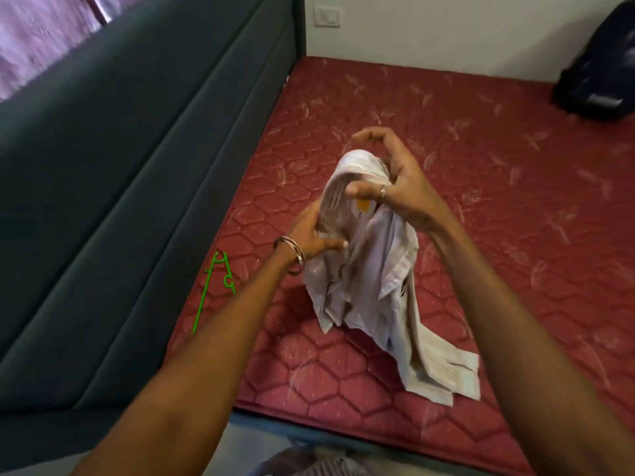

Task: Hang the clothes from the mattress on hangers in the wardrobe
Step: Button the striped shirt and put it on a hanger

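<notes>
A pale striped shirt (374,286) hangs over the red quilted mattress (498,207), its lower end and a cuff trailing on the mattress near the front edge. My left hand (314,240) grips the shirt at the collar's left side, bangles on the wrist. My right hand (388,176) holds the top of the collar from the right, thumb pressed on the fabric, some fingers raised above it. A green plastic hanger (214,288) lies at the mattress's left edge, partly hidden by my left forearm. No wardrobe is in view.
A dark grey padded headboard (103,173) runs along the left. A dark bag (601,70) sits at the far right corner by the white wall. More cloth (309,465) shows at the bottom edge, below the mattress.
</notes>
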The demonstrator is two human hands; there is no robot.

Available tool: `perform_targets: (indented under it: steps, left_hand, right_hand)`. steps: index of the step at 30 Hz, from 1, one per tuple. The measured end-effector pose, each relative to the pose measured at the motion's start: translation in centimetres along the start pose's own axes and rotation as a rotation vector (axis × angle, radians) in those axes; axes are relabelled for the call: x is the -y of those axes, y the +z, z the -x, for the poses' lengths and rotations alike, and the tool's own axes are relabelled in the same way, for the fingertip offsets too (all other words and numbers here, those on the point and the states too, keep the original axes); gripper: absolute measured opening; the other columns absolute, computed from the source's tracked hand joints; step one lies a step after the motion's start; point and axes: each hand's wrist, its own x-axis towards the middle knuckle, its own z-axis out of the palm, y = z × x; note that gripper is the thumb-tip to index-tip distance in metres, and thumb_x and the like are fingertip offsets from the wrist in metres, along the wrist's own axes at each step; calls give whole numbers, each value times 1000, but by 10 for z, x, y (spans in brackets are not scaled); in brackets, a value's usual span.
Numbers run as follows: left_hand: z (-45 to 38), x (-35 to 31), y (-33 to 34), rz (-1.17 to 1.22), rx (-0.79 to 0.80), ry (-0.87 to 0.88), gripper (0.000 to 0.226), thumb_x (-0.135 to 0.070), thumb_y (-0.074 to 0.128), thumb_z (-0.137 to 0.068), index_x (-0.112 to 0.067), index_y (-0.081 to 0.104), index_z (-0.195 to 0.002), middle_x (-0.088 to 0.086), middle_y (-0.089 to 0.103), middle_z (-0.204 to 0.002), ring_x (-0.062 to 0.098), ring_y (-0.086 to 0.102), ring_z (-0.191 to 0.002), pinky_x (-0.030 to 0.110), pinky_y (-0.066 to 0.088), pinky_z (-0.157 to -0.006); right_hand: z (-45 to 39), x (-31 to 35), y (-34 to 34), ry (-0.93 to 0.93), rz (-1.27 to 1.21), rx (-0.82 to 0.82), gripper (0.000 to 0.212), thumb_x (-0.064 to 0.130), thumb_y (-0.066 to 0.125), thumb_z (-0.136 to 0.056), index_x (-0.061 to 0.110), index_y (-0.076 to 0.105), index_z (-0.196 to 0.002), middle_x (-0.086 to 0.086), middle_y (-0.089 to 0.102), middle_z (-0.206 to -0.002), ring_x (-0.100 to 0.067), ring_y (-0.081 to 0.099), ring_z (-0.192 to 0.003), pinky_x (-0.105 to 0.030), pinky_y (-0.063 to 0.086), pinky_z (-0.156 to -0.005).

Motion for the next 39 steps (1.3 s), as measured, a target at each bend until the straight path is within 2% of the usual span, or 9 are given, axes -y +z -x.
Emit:
perform_targets:
  steps: [3, 5, 12, 17, 21, 29, 32, 35, 39]
  left_hand:
    - [3, -15, 12, 95, -134, -79, 24, -20, 77, -66, -14, 61, -83, -3, 58, -74, -8, 48, -56, 17, 38, -55]
    - [5, -22, 5, 151, -220, -94, 20, -20, 73, -73, -20, 55, -65, -18, 51, -56, -8, 40, -47, 15, 33, -50]
    - [3, -80, -51, -436, -603, 110, 35, -28, 48, -81, -17, 72, -104, 10, 72, -96, 28, 67, -88, 35, 49, -74]
    - [-12, -160, -75, -1090, -912, 394, 14, -21, 55, -86, -23, 68, -91, 3, 57, -65, 22, 56, -46, 23, 32, -39]
    - [-11, -165, -90, -1377, -852, 491, 22, -15, 62, -87, -22, 58, -108, 3, 54, -71, 17, 54, -57, 25, 41, -37]
    - [52, -88, -52, -746, -578, -328, 15, -24, 59, -88, -15, 70, -90, 20, 67, -87, 41, 62, -88, 41, 47, -74]
    - [60, -91, -58, -564, -227, -291, 32, -37, 66, -86, -12, 64, -66, 13, 60, -64, 24, 57, -64, 33, 40, -62]
    - [61, -113, -74, -370, 93, -283, 43, -35, 66, -86, 6, 62, -72, 8, 50, -61, 16, 42, -58, 32, 35, -57]
    - [58, -136, -96, 104, 24, -209, 52, -39, 72, -78, 13, 63, -79, 9, 57, -66, 14, 49, -58, 26, 40, -53]
  right_hand:
    - [1, 7, -19, -25, 203, 82, 60, 0, 79, -70, 8, 45, -119, 0, 53, -105, -10, 52, -83, -30, 47, -72]
    - [3, 6, -34, -62, 381, 92, 51, 2, 72, -73, 15, 49, -116, 6, 56, -106, -9, 56, -88, -30, 46, -79]
    - [7, -13, -68, -12, 1288, -132, 39, 8, 58, -83, 19, 60, -120, -14, 51, -119, -39, 52, -103, -48, 44, -83]
    - [-7, 10, -102, -77, 1338, -578, 33, 9, 47, -88, 8, 58, -119, -21, 60, -111, -42, 60, -92, -45, 47, -72]
    - [-4, 21, -127, -156, 1190, -786, 28, 11, 46, -90, 4, 61, -112, -23, 64, -99, -41, 62, -85, -42, 46, -67]
    - [62, -28, -147, 131, 1044, -139, 31, 8, 49, -76, 18, 69, -97, -15, 69, -94, -38, 64, -91, -39, 49, -74]
    - [71, -13, -157, 236, 642, 166, 28, -8, 51, -80, 13, 68, -77, -11, 67, -77, -23, 62, -78, -33, 45, -71]
    - [74, 17, -164, 382, 302, 543, 25, -14, 51, -84, -4, 69, -98, -17, 70, -92, -16, 65, -82, -26, 53, -75]
    - [61, 38, -169, 319, 17, 490, 22, -4, 59, -76, -7, 68, -96, -17, 70, -88, -21, 66, -78, -25, 54, -69]
